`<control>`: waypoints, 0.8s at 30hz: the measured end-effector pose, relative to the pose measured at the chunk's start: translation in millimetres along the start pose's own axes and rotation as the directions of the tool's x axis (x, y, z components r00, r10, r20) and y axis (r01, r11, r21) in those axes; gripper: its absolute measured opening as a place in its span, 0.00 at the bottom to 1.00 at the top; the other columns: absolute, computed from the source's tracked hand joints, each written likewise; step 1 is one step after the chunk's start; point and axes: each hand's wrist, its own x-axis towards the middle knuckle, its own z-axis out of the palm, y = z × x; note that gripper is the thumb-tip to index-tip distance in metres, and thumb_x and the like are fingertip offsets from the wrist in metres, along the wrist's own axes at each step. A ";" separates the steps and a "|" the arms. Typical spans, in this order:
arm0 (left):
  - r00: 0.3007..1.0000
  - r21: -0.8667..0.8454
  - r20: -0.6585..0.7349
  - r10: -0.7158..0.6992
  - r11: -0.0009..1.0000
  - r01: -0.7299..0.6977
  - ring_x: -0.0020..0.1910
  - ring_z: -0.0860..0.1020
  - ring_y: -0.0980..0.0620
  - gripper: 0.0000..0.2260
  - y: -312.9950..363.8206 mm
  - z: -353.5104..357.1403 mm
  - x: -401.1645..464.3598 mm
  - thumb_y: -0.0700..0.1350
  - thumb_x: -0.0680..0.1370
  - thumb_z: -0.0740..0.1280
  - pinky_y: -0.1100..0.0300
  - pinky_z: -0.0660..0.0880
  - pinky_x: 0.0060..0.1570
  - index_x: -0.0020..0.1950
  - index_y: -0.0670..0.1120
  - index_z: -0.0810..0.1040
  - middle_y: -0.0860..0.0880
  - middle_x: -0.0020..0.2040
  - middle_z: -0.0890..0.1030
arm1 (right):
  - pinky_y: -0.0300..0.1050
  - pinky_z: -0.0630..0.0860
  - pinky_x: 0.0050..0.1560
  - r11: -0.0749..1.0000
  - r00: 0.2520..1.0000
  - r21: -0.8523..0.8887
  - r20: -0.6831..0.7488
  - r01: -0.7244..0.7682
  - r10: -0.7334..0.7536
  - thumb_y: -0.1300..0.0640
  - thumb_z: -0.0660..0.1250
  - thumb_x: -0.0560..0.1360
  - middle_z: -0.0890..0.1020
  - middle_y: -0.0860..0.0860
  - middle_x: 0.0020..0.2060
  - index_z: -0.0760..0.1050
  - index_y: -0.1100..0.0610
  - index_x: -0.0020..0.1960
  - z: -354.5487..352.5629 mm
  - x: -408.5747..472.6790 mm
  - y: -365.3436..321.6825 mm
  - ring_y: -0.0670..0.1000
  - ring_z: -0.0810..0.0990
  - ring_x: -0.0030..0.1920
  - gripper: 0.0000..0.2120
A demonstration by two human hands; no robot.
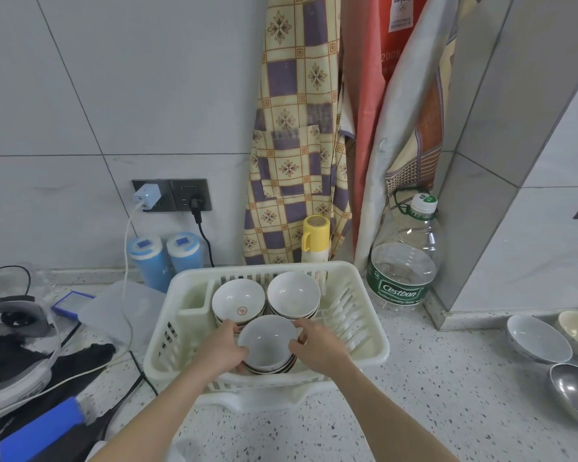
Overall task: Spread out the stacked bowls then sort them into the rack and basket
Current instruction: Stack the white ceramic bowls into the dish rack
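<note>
In the basket, 3 bowl stacks.

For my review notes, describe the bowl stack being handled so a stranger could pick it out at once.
Find the white plastic basket on the speckled counter, in front of the checked apron. Three stacks of white bowls sit inside; two stand side by side at the back. The stack being handled is the front one, nearest the camera, the only one gripped by the left hand and right hand.
</note>
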 end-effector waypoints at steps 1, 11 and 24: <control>1.000 0.010 0.009 0.001 1.000 -0.001 0.40 0.85 0.53 0.11 -0.5 -1.0 0.9 0.43 0.74 0.66 0.56 0.80 0.47 0.56 0.48 0.73 0.50 0.48 0.84 | 0.40 0.70 0.35 1.000 1.000 -0.007 -0.001 0.004 -0.004 0.48 0.61 0.73 0.83 0.47 0.42 0.68 0.43 0.68 0.1 -0.3 0.0 0.48 0.80 0.44 0.23; 0.995 -0.136 0.098 -0.034 0.990 0.048 0.38 0.86 0.52 0.07 -7.4 -3.0 5.5 0.38 0.72 0.70 0.57 0.82 0.45 0.37 0.49 0.83 0.51 0.33 0.86 | 0.38 0.70 0.32 1.000 1.000 -0.026 -0.010 -0.010 0.009 0.45 0.61 0.74 0.79 0.44 0.34 0.66 0.40 0.70 1.1 0.7 3.2 0.46 0.76 0.34 0.24; 0.996 -0.135 0.073 -0.052 0.989 0.061 0.37 0.85 0.55 0.06 -5.2 -1.5 3.9 0.41 0.74 0.72 0.59 0.81 0.46 0.38 0.51 0.83 0.53 0.34 0.86 | 0.40 0.69 0.32 0.995 1.000 -0.095 -0.019 0.013 -0.015 0.41 0.62 0.74 0.74 0.42 0.30 0.63 0.42 0.70 4.7 1.7 2.8 0.47 0.76 0.35 0.25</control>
